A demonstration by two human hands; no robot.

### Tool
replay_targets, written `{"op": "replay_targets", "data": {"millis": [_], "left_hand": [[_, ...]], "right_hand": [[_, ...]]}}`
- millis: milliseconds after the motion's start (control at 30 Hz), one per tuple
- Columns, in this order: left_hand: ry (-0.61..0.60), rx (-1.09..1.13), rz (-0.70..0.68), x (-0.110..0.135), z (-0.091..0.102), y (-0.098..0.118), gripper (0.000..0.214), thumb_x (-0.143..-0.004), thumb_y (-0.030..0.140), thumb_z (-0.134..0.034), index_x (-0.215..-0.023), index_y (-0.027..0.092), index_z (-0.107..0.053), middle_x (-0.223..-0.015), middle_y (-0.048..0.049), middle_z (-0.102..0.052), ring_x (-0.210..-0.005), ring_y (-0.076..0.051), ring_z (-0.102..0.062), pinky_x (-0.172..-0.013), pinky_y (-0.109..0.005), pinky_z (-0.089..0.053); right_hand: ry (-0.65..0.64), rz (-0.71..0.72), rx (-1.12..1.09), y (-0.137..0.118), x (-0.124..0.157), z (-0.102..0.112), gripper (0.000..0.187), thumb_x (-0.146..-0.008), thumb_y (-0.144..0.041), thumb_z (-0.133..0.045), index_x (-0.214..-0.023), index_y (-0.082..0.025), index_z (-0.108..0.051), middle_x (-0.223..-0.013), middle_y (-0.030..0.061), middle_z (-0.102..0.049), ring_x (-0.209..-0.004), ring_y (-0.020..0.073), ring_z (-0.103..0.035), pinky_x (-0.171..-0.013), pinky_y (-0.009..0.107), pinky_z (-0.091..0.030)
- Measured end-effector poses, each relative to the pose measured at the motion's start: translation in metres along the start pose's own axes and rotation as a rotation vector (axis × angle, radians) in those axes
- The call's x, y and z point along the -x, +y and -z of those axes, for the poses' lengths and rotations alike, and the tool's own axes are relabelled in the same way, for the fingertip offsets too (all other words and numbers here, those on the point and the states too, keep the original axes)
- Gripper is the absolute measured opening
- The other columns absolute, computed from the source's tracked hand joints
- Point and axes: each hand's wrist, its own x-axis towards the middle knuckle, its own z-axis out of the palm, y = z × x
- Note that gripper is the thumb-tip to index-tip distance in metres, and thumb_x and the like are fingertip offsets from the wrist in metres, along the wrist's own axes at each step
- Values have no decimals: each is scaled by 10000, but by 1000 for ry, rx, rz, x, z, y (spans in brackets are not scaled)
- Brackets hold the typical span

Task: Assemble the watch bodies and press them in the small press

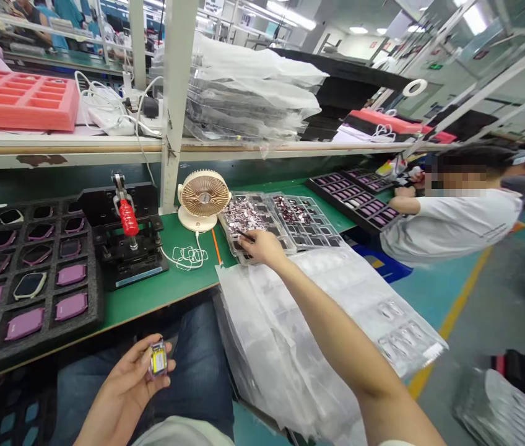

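Observation:
Above my lap, my left hand (125, 376) is closed around a small open smartwatch case (158, 360), its yellow and silver inside facing up. My right hand (265, 248) reaches forward over a clear plastic tray (285, 243). Pinched in its fingers is a thin dark tool, apparently tweezers (245, 235), pointing left. Beneath and beyond the tool, many small pinkish pieces (245, 214) lie heaped in the tray. Whether the tip holds a piece is too small to tell. A second clear tray (322, 232) with dark reddish pieces adjoins it on the right.
To the left stand a black foam tray (98, 272) of watches and a press with a red handle (127, 217). A fan (203, 197) stands behind the bench edge. White plastic sheets (290, 322) hang at the front right. A co-worker (457, 217) sits at right.

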Motion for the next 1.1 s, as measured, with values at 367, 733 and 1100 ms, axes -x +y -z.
{"op": "replay_targets", "data": {"millis": [367, 733, 1100], "left_hand": [[14, 48, -362, -3, -49, 10, 268, -856, 344, -849, -1068, 186, -805, -1262, -128, -750, -1187, -340, -718, -965, -444, -623], [171, -97, -656, 0, -45, -2, 252, -756, 323, -920, -939, 206, -793, -1235, -85, -685, -1205, -269, -686, -1055, -405, -577], [15, -184, -751, -6, -23, -8, 325, -838, 236, -853, -1148, 259, -760, -1315, -92, -679, -1279, -290, -663, -1092, -458, -565]], "right_hand": [[-22, 793, -588, -120, 175, -4, 76, -986, -217, -627, -946, -200, -689, -823, 14, -678, -686, 132, -650, -599, 234, -444], [240, 921, -323, -152, 188, -25, 210, -1010, -131, -554, -810, -192, -581, -736, -6, -561, -573, 131, -508, -531, 296, -352], [120, 859, -295, -156, 201, -18, 177, -1039, -172, -549, -887, -188, -637, -804, 11, -638, -623, 149, -595, -541, 308, -396]]}}
